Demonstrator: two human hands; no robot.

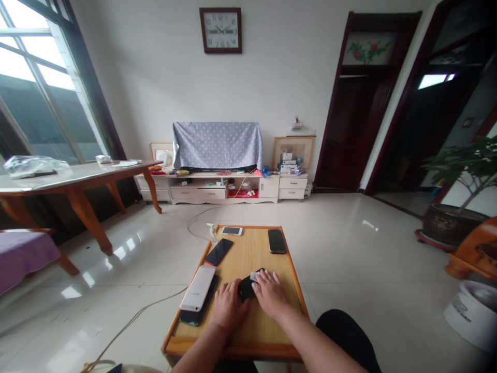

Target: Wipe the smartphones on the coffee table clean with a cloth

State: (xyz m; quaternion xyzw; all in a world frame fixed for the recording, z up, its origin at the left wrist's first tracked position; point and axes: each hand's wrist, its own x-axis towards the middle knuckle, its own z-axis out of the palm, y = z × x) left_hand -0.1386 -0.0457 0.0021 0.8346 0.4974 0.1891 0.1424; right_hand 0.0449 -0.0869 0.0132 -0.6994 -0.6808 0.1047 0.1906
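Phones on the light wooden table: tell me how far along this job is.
Done: nothing shows that any phone is finished. In hand: the left hand and right hand rest on a black phone, a small white pad under the right fingers. Still left: a white phone lying on a dark phone, a slanted black phone, a small white phone and a far black phone, all clear of the hands.

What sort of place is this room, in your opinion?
It is probably a living room in a home: a wall clock, a low cream cabinet along the wall, and a large potted plant.
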